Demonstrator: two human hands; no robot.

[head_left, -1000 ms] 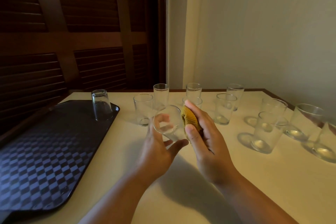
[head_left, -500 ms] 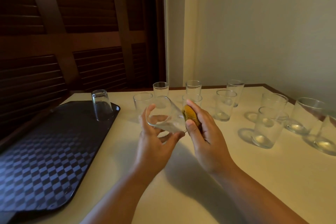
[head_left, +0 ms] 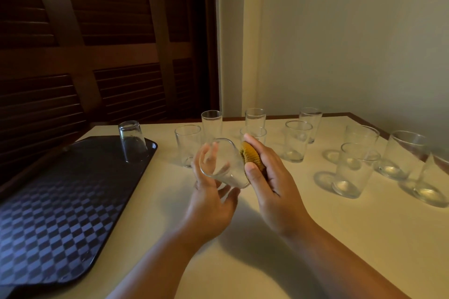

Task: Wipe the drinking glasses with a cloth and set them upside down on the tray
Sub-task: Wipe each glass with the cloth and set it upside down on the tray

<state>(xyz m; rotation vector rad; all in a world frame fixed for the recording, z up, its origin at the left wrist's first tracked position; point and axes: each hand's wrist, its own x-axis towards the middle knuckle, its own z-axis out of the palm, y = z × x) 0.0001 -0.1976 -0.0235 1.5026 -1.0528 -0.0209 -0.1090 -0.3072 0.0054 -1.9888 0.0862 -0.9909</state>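
Observation:
My left hand (head_left: 211, 204) holds a clear drinking glass (head_left: 222, 164) tilted on its side above the table, its mouth turned to the left. My right hand (head_left: 272, 183) presses a folded mustard-yellow cloth (head_left: 251, 156) against the glass's right side. A dark tray (head_left: 60, 204) with a blue checked pattern lies on the left. One glass (head_left: 132, 141) stands upside down at the tray's far right corner. Several upright glasses stand on the table behind and to the right of my hands, the nearest one (head_left: 352, 170) right of my right hand.
The cream table (head_left: 243, 262) ends at a pale wall on the right and a dark louvred wooden door (head_left: 97, 56) at the back left. Two upright glasses (head_left: 188, 145) stand between the tray and my hands. Glasses at the far right (head_left: 403, 155) sit close to the table's edge.
The glass has been turned in my left hand so its mouth faces left and nearer to me, while the cloth stays pressed on its side. The view has shifted slightly.

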